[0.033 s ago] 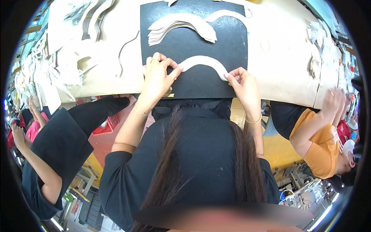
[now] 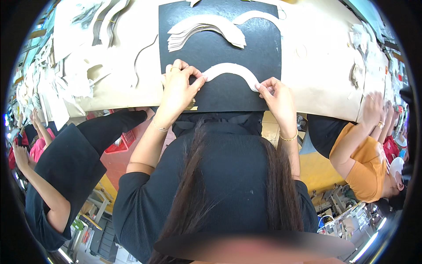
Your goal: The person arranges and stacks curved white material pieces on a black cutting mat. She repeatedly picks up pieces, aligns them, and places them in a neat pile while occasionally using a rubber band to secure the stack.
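A curved white strip [image 2: 231,68], arched like a collar piece, lies on the black mat [image 2: 228,99] in front of me. My left hand [image 2: 178,90] pinches its left end between thumb and forefinger. At the other end, the thumb and fingers of my right hand [image 2: 279,100] are closed on the tip. Beyond the strip, a fanned stack of similar curved white pieces [image 2: 206,27] rests on the mat. One more curved strip [image 2: 259,16] sits to the right of that stack.
The mat lies on a table covered in pale paper [image 2: 325,79]. Bundled curved strips [image 2: 105,22] and loose white scraps [image 2: 72,79] are on the left. More scraps [image 2: 359,57] lie to the right. A co-worker in an orange shirt [image 2: 365,167] sits at right, another person in black [image 2: 52,176] at left.
The co-worker's hand at the right has shifted slightly up and to the left. My own hands and the strip look the same.
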A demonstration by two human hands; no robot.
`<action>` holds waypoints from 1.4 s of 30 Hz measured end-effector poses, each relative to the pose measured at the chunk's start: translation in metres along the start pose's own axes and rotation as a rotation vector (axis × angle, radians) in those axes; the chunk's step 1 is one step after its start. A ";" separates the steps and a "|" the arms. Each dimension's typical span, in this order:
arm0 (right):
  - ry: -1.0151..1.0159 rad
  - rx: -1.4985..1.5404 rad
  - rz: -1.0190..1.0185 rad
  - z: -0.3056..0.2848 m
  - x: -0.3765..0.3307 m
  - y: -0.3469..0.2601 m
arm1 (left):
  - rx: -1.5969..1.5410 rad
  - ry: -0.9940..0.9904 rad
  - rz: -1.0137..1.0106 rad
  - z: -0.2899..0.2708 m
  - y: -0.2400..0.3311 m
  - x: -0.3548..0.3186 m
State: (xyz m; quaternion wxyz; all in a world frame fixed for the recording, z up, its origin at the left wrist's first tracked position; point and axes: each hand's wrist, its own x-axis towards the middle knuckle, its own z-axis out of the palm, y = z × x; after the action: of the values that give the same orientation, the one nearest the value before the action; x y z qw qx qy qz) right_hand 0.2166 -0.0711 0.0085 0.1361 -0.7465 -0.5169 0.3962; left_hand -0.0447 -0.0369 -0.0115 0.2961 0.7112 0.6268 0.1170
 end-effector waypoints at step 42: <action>-0.060 0.183 -0.040 0.002 0.010 -0.005 | 0.226 -0.077 0.702 0.052 0.027 -0.002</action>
State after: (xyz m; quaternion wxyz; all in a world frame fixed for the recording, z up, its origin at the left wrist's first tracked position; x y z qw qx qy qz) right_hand 0.2136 -0.0605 0.0052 0.1959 -0.7083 -0.4972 0.4613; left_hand 0.0051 -0.0539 -0.0374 0.1809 0.9150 0.3419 0.1149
